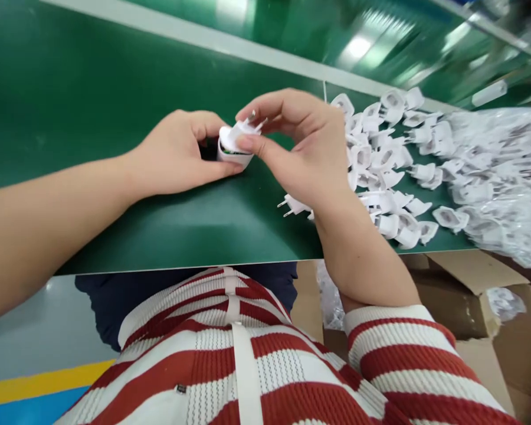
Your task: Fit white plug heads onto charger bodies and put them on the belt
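My left hand (181,150) grips a white charger housing (234,158) just above the green worktop. A bit of green circuit board shows at the housing's open end. Between the thumb and fingers of my right hand (305,144) is a white plug cover (241,134) with two metal pins. The cover sits tilted against the housing's opening, with a gap along the near side. How far the two parts touch on the far side is hidden.
Many white plug covers (380,153) lie in a loose pile on the green worktop (194,230), right of my right hand. Beyond them is a clear plastic bag (504,177) of similar parts. Cardboard boxes (464,277) stand below the table edge at right.
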Tool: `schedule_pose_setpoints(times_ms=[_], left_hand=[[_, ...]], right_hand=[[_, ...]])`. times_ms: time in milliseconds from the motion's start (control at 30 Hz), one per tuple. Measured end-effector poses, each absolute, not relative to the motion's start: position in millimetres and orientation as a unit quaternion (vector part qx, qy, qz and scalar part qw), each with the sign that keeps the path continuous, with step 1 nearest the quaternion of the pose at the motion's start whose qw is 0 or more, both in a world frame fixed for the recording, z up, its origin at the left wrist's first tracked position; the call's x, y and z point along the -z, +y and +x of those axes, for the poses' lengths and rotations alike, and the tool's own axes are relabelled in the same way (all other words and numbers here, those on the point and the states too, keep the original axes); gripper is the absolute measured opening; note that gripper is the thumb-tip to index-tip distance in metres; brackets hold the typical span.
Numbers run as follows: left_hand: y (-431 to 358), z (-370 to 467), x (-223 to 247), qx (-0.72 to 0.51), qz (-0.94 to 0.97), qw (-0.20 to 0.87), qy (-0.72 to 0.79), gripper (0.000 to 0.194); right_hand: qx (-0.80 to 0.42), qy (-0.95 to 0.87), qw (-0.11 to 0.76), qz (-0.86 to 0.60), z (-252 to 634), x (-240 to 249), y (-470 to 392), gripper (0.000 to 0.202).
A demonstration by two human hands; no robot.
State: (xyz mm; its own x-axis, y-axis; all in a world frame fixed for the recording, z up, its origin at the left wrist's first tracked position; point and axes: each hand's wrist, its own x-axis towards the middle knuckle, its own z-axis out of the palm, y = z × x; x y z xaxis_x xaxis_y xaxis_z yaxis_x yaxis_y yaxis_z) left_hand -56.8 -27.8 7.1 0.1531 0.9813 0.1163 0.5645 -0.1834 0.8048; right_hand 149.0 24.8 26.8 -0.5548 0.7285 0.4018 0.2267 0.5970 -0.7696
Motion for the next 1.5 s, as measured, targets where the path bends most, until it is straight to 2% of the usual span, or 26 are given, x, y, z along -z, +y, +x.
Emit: schedule_pose_setpoints(times_ms=[167,400,633,833,1000,1133,1300,1400,1500], left_hand=[[-26,-59,-4,-0.315,0.725,0.26,0.554,0.051],[-27,-59,-3,-0.301,0.74,0.221,0.559,0.055],[-25,-58,-1,-0.317,0.729,0.225,0.563,0.042],[-23,-58,1,-0.348,0.733,0.237,0.534,0.034],[-22,-57,2,-0.366,0.726,0.246,0.528,0.023],[-22,-55,1,-0.36,0.711,0.259,0.545,0.025],[-24,-54,-3,-0.331,0.702,0.281,0.564,0.027],[-23,-58,-3,-0.345,0.697,0.314,0.544,0.033],[-22,-62,-1,-0.388,0.671,0.368,0.514,0.047]], right_hand=[[-0.257,-0.87,0.322,-0.272,157,-35,28,0.007],[-0.196,-0.903,0.267,-0.274,156,-37,28,0.01],[-0.39,-0.824,0.282,-0.301,154,-30,30,0.012],[-0.364,-0.838,0.275,-0.298,152,-16,40,0.014],[-0.243,-0.883,0.245,-0.318,145,-36,26,0.003],[-0.239,-0.89,0.212,-0.325,146,-43,19,0.011],[-0.304,-0.864,0.257,-0.31,149,-26,26,0.028],[-0.319,-0.846,0.294,-0.311,149,-22,27,0.055],[-0.34,-0.832,0.324,-0.295,151,-26,24,0.085]])
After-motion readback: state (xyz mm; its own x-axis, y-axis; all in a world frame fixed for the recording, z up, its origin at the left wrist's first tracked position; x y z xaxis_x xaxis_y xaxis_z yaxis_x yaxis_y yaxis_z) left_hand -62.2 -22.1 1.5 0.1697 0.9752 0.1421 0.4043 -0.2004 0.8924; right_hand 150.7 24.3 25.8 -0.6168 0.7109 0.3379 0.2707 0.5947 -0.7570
